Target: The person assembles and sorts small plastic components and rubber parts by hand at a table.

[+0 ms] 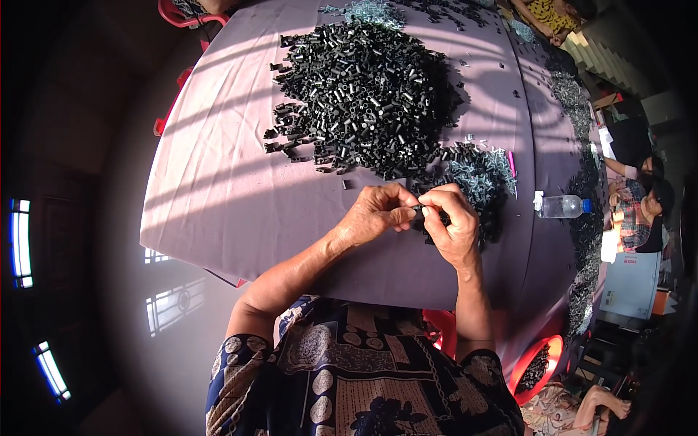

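Close to the table's near edge, my two hands meet fingertip to fingertip over a small black plastic piece [417,211]. My left hand [374,216] pinches it between thumb and forefinger. From the other side my right hand [454,222] grips it with thumb and fingers; its exact shape is mostly covered. A big heap of small black tubular plastic parts [363,98] lies just beyond my hands. Beside my right hand is a smaller pile of pale blue-grey pieces [476,174], with more black parts below it. One loose black part [347,184] rests near my left hand.
A pinkish cloth [211,160] covers the table. To the right lie a clear bottle with a blue cap [563,206] and a pink stick [512,163]. A red basin of black parts [556,349] stands lower right. Other people [636,211] sit along the right side.
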`<action>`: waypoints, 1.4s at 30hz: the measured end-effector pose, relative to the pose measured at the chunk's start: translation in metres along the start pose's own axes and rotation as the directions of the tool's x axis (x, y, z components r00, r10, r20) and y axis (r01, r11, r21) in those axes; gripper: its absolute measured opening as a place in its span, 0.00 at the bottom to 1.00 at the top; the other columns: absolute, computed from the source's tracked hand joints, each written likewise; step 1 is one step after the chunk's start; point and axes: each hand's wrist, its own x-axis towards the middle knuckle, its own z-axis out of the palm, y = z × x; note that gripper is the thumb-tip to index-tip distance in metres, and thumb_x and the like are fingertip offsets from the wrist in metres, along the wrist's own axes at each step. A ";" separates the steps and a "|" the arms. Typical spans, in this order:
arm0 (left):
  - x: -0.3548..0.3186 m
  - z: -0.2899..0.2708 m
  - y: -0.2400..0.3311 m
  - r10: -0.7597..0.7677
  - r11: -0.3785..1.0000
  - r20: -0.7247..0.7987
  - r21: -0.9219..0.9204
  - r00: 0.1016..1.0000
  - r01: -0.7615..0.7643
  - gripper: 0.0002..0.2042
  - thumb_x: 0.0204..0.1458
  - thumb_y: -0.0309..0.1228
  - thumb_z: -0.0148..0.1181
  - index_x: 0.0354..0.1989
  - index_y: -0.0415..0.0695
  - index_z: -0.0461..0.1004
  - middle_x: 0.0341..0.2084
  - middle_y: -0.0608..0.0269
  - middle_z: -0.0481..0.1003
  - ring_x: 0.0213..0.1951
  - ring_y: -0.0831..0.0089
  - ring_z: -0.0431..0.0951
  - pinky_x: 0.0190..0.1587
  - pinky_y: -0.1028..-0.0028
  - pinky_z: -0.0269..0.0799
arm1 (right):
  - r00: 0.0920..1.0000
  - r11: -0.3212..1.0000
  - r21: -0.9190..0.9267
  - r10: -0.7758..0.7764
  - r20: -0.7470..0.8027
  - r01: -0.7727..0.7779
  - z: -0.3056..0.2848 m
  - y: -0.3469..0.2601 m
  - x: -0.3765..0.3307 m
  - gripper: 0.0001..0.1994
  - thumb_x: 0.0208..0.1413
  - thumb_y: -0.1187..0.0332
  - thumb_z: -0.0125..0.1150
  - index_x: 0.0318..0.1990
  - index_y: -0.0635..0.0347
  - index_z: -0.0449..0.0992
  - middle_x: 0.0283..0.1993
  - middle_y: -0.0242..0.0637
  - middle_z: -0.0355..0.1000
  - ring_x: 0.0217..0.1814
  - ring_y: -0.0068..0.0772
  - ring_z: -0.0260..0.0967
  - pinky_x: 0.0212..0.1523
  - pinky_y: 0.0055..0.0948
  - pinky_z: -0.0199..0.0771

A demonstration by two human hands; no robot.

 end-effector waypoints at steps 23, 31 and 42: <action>-0.016 -0.002 0.003 0.017 1.000 -0.009 -0.001 1.000 -0.017 0.07 0.40 0.26 0.51 0.27 0.37 0.65 0.18 0.65 0.67 0.21 0.79 0.67 0.24 0.82 0.65 | 0.894 0.756 0.532 0.448 0.005 -0.382 0.015 -0.004 -0.027 0.05 0.44 0.77 0.46 0.31 0.65 0.63 0.24 0.33 0.65 0.25 0.19 0.63 0.27 0.17 0.65; -0.015 0.001 0.003 -0.013 1.000 -0.023 0.008 1.000 0.013 0.06 0.40 0.25 0.51 0.27 0.37 0.65 0.19 0.64 0.67 0.21 0.79 0.68 0.23 0.81 0.65 | 0.898 0.716 0.632 0.434 -0.069 -0.297 0.017 -0.004 -0.014 0.05 0.40 0.78 0.50 0.28 0.64 0.66 0.23 0.29 0.63 0.20 0.14 0.59 0.22 0.12 0.62; -0.002 0.006 0.006 -0.063 0.997 -0.059 -0.037 0.996 0.061 0.05 0.40 0.24 0.51 0.26 0.37 0.65 0.18 0.65 0.67 0.19 0.81 0.67 0.21 0.83 0.64 | 0.900 0.719 0.621 0.434 -0.050 -0.312 0.013 0.005 -0.008 0.04 0.40 0.76 0.52 0.27 0.64 0.67 0.21 0.28 0.63 0.20 0.13 0.59 0.23 0.12 0.62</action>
